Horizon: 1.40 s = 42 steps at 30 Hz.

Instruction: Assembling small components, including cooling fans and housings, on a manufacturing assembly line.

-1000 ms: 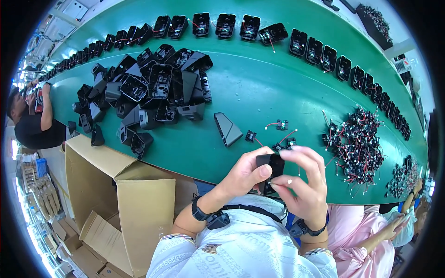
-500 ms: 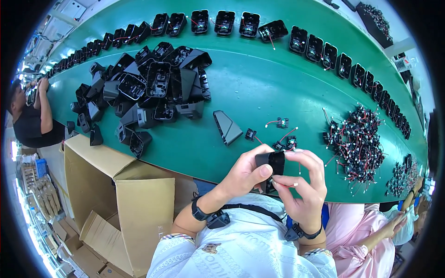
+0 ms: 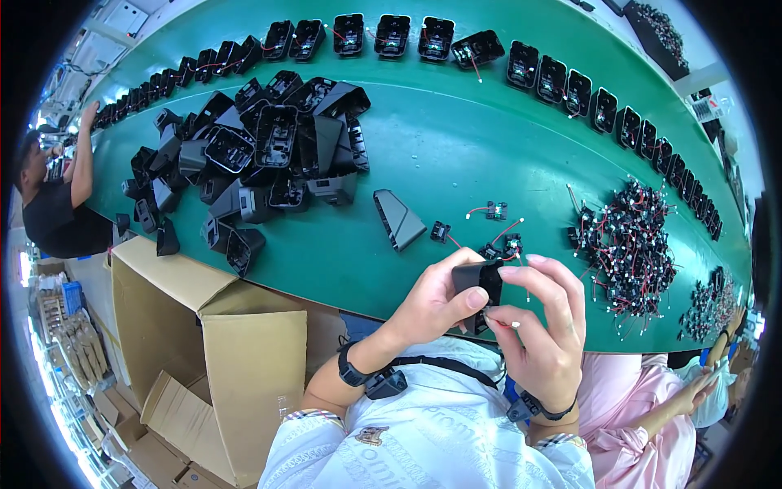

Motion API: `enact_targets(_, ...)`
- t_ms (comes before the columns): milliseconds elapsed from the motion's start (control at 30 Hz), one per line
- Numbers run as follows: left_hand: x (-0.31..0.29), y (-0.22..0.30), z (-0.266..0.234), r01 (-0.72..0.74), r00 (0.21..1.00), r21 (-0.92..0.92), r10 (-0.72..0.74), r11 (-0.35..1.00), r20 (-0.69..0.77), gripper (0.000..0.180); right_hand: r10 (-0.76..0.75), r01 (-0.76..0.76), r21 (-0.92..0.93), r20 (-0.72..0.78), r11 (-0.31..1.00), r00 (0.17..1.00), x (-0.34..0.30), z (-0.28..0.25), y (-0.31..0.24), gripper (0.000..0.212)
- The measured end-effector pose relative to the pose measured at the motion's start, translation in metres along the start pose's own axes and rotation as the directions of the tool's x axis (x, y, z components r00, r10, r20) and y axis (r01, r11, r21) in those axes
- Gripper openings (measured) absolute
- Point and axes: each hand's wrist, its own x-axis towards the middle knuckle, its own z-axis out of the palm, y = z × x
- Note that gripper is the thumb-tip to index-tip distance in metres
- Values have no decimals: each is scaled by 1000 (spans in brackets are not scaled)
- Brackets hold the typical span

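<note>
A black plastic housing is tilted in my left hand, whose thumb presses on its side and whose fingers wrap behind it. At the housing's near edge, my right hand has its thumb and index finger closed on a short red wire with a white plug. The wire's other end is hidden by the fingers and housing. Just beyond my hands lie small black wired modules, another wired module and a single one. A separate grey-black housing lies left of them.
Empty housings form a heap at the left of the green table. Wired modules are piled at the right. A row of housings follows the far side. An open carton stands lower left; co-workers sit at both sides.
My right hand has shifted slightly right, its fingers a little further from the housing. The housing has turned slightly in my left hand. The co-worker at left has raised an arm toward the row.
</note>
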Motion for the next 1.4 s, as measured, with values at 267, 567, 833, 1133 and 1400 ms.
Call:
enact_targets(267,-11,-4,-9,97,995,81,-97,992,-3,83,16,-17,247,7,969,1000,-2,24,17,20)
enact_targets(567,-14,-1,-4,-64,998,-83,63,995,-14,66,88,-143,417,148,898,985,-9,22,19,28)
enact_targets(833,-14,2,-5,-33,999,-51,33,998,10,65,33,-72,325,124,943,992,-12,26,19,40)
enact_targets(1133,-9,6,-4,-46,995,120,35,992,96,75,-12,-32,320,135,947,991,-9,13,26,43)
enact_targets(1400,-19,2,-1,39,998,108,-34,993,-55,87,9,-1,275,-27,962,1000,-21,-24,45,47)
